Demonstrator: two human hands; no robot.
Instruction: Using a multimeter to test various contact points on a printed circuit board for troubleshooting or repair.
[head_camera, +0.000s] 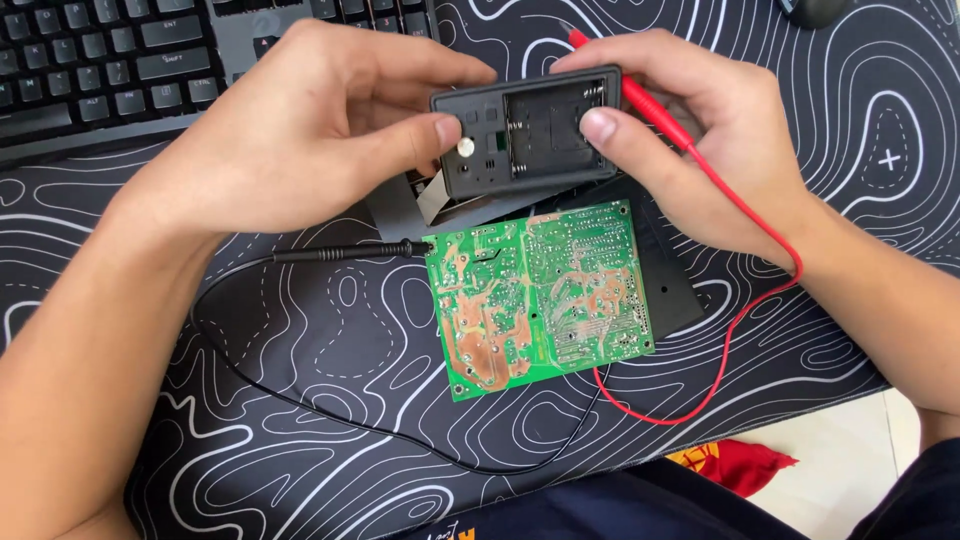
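Both my hands hold a small dark grey meter case (520, 135), turned back side up with its battery bay open. My left hand (290, 140) grips its left end, thumb beside a small white round part. My right hand (715, 140) grips the right end and also pinches a red test probe (655, 108) against it. Below lies a green circuit board (540, 295), solder side up. A black probe (345, 253) rests on the mat, its tip touching the board's left edge.
A black desk mat (300, 380) with white contour lines covers the desk. A black keyboard (110, 60) lies at the top left, a mouse (815, 10) at the top right. Red lead (745, 330) and black lead (300, 400) loop around the board. A black flat cover (670, 290) lies under the board's right side.
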